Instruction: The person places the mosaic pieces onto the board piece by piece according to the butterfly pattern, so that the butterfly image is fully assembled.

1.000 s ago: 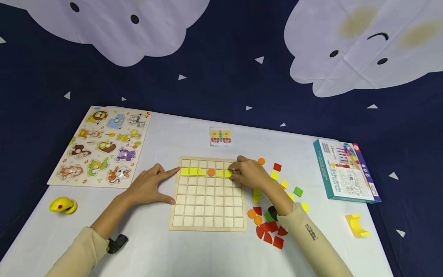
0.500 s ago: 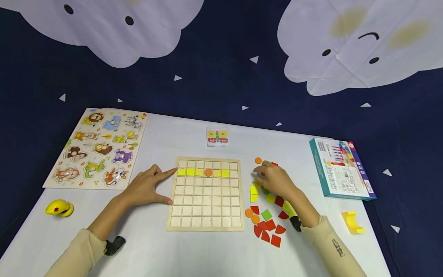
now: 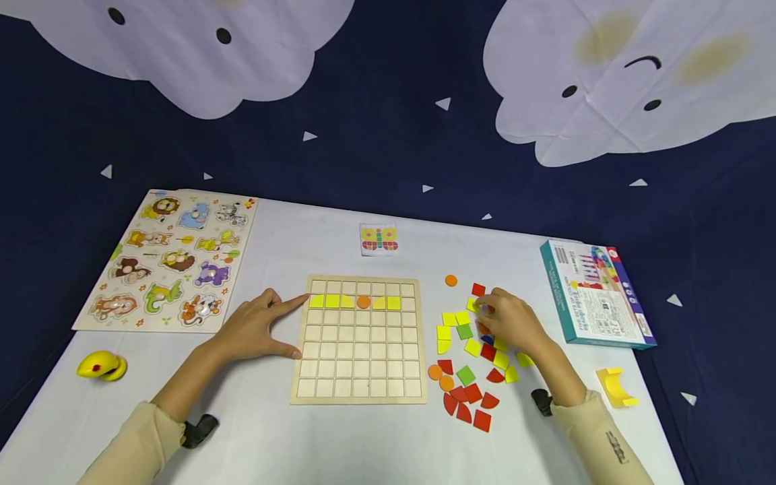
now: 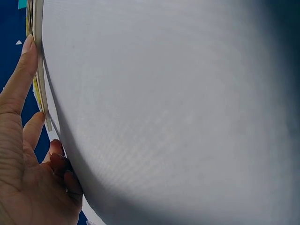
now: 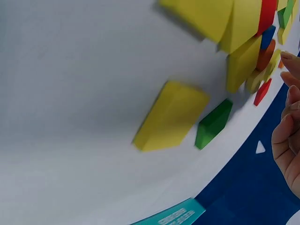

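A wooden grid board [image 3: 359,399] lies mid-table. Its second row from the far edge bears several yellow tiles [image 3: 332,301] and one orange disc [image 3: 364,302]. My left hand [image 3: 254,328] touches the board's left edge with spread index finger and thumb; in the left wrist view, fingertips [image 4: 29,43] meet the board's side [image 4: 41,61]. My right hand [image 3: 515,323] hovers over the loose pieces, its fingertips apart beside a yellow piece [image 3: 471,305]. In the right wrist view, nothing shows between the thumb and finger of that hand [image 5: 291,122]. Some pieces beneath it are hidden.
Loose red pieces [image 3: 481,421], green squares [image 3: 465,375] and orange discs [image 3: 446,383] lie right of the board. A butterfly pattern card [image 3: 378,240] lies behind it. An animal puzzle [image 3: 164,263], yellow toy [image 3: 102,365], box [image 3: 597,293] and yellow curved block [image 3: 617,389] surround these.
My right hand has left the board, where a yellow square now shows in the second row, and moved right over the loose pieces. The left hand stays at the board's edge.
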{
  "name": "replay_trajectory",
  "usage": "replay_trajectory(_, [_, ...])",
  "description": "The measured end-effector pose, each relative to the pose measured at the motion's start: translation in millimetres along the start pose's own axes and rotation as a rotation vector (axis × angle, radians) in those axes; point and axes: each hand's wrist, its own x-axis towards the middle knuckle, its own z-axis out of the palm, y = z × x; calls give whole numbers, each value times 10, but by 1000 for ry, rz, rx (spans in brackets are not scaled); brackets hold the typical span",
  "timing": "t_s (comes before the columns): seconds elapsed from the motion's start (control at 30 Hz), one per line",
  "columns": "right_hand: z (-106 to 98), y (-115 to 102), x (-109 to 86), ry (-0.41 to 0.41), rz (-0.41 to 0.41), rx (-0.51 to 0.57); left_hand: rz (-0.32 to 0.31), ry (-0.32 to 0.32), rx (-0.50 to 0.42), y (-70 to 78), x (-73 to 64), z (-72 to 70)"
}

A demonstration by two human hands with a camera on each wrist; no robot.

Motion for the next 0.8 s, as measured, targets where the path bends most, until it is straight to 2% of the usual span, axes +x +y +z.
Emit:
replay_trajectory(0.37, [-39, 198, -134, 3, 52, -6, 8, 8, 0, -10, -2, -4])
replay_trajectory(0.8, [17, 274, -169, 2, 23, -34, 6, 6, -8, -2, -2, -3])
